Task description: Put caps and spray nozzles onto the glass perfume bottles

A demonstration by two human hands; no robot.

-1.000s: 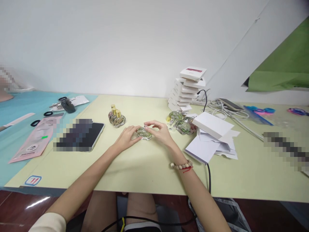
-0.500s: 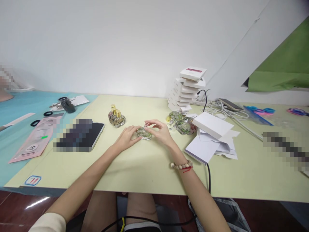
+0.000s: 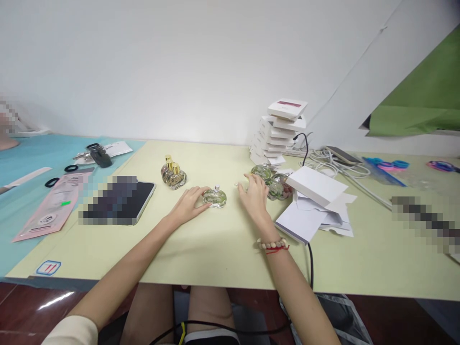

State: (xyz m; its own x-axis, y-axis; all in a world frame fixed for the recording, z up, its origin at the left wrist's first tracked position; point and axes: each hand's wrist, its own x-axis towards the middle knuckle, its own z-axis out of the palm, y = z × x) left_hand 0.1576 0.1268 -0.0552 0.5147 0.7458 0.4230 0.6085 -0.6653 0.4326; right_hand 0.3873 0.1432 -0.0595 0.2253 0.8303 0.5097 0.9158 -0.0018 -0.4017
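A clear glass perfume bottle (image 3: 214,197) with a silvery neck stands upright on the table. My left hand (image 3: 189,205) grips its left side, thumb in front and fingers behind. Farther right, my right hand (image 3: 256,197) has its fingers bent together around a gold cap (image 3: 246,176), which shows only in part at the fingertips. Just left of that thumb lies a small clear piece (image 3: 236,184). More glass bottles (image 3: 278,186) are grouped behind and right of my right hand, partly covered by it. Several gold-capped bottles (image 3: 174,175) stand together at the left.
White boxes (image 3: 276,136) are stacked by the wall. Loose white boxes and paper (image 3: 305,218) lie right of my right hand, near tangled cables (image 3: 338,165). A phone-like dark slab (image 3: 142,203), a pink packet (image 3: 53,211) and a dark jar (image 3: 99,155) are on the left.
My right hand has left the bottle's top and moved right to the gold cap. A small clear piece now lies beside its thumb. My left hand stays on the bottle.
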